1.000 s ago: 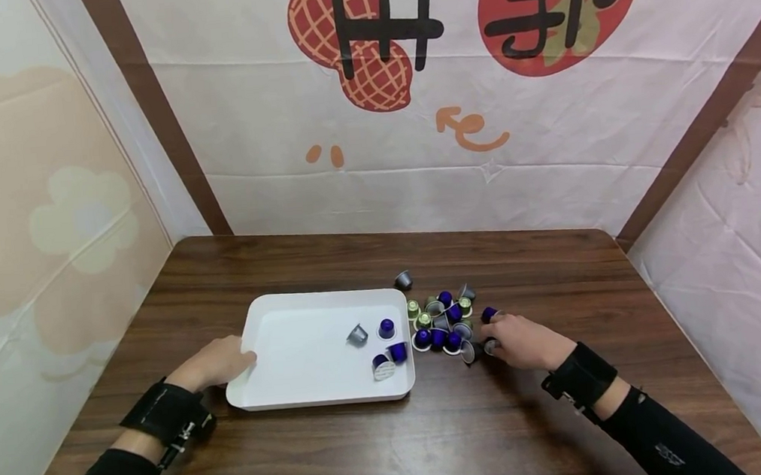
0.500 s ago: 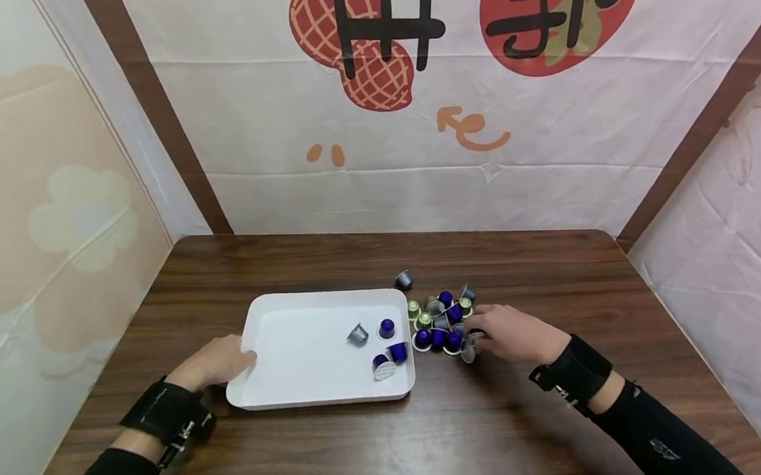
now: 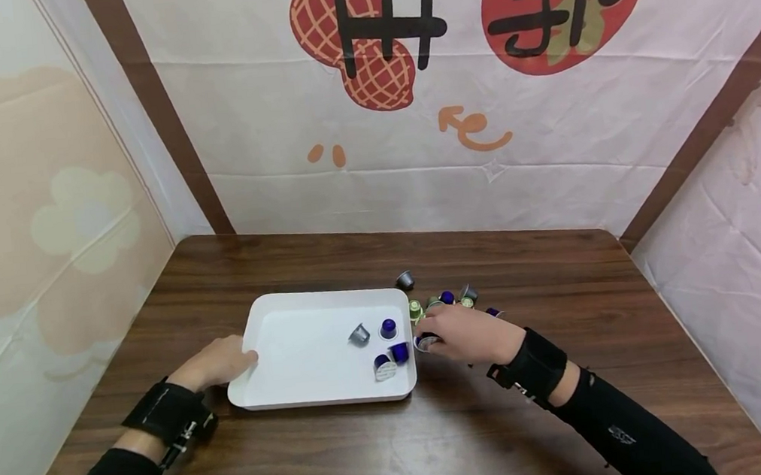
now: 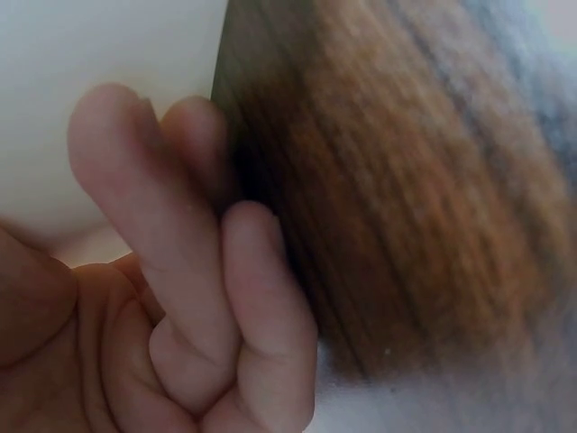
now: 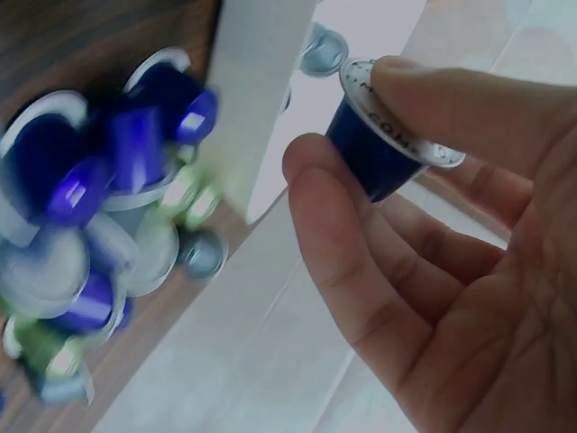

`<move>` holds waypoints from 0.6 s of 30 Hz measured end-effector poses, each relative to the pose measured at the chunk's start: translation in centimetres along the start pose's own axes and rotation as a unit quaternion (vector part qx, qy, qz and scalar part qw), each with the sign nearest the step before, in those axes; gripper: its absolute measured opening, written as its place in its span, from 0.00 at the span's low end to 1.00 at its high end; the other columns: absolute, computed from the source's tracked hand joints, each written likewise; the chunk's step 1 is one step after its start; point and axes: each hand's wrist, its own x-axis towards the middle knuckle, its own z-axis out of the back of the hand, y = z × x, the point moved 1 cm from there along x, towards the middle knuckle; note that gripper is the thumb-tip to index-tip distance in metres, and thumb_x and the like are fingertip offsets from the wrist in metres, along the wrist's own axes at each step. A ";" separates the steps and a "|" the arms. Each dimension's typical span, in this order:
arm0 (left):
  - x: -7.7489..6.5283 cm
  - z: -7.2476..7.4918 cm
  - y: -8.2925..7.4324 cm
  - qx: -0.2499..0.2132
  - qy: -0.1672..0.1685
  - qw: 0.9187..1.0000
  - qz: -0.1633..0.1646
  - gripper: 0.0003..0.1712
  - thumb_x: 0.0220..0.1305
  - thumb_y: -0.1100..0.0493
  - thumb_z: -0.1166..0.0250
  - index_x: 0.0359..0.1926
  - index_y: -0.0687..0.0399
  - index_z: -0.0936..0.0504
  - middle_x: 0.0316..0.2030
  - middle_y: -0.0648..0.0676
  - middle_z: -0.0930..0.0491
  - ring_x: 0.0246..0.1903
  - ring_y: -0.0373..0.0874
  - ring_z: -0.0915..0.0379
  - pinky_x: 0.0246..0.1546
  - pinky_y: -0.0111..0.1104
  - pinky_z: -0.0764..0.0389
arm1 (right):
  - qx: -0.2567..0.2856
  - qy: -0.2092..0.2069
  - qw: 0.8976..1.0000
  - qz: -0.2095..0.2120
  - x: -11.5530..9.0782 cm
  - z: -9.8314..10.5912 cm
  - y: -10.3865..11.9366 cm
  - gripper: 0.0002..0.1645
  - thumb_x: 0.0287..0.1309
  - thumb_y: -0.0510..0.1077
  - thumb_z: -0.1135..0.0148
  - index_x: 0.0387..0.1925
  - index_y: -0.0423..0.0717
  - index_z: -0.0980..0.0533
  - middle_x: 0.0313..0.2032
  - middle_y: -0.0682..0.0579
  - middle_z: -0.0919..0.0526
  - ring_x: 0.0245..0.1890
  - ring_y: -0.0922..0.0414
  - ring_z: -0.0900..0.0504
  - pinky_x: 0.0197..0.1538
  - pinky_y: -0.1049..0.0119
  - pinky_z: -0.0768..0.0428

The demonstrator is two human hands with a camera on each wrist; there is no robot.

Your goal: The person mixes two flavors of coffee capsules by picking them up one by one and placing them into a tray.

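A dark blue coffee capsule (image 5: 363, 152) is pinched by my right hand (image 3: 476, 333), the thumb on its white printed lid and the index finger at its body. That hand is just right of the white tray (image 3: 295, 350), over a pile of capsules that it partly hides in the head view. On the tray's right half are a silver capsule (image 3: 359, 335) lying on its side and three blue ones, one of them (image 3: 388, 328) upright. My left hand (image 3: 217, 363) grips the tray's left edge, thumb over the rim, fingers curled beneath (image 4: 153, 207).
Blue, green and silver capsules crowd the table in a heap (image 5: 90, 216) against the tray's right side. A grey capsule (image 3: 405, 280) lies behind the tray's back right corner. The brown wooden table (image 3: 345, 459) reaches back to a printed cloth wall (image 3: 363, 194).
My right hand has moved left across the capsule pile toward the tray and now has a blue capsule in its fingers. The left hand and the tray have stayed in place.
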 end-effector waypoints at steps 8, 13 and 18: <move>0.0 0.2 0.0 0.001 -0.001 1.000 0.000 0.24 0.66 0.58 0.51 0.53 0.77 0.29 0.29 0.55 0.24 0.26 0.45 0.28 0.29 0.36 0.29 | 0.004 0.015 0.999 0.040 2.5 -1.2 2.9 0.14 0.59 0.42 0.38 0.47 0.44 0.22 0.40 0.53 0.23 0.34 0.64 0.27 0.39 0.72 0.26; 0.0 0.2 0.0 0.001 0.000 1.000 0.003 0.25 0.66 0.58 0.51 0.54 0.77 0.29 0.30 0.55 0.23 0.27 0.45 0.28 0.30 0.36 0.29 | -0.008 0.033 0.997 0.063 4.0 -2.0 4.3 0.16 0.60 0.44 0.38 0.49 0.45 0.23 0.40 0.53 0.23 0.32 0.65 0.29 0.37 0.75 0.28; -0.1 0.1 -0.1 0.002 -0.001 1.000 0.002 0.24 0.66 0.58 0.51 0.53 0.77 0.29 0.30 0.56 0.23 0.28 0.46 0.28 0.31 0.37 0.28 | -0.017 0.046 0.996 0.079 5.1 -2.7 5.2 0.15 0.61 0.43 0.39 0.50 0.46 0.22 0.41 0.54 0.23 0.33 0.65 0.30 0.37 0.77 0.29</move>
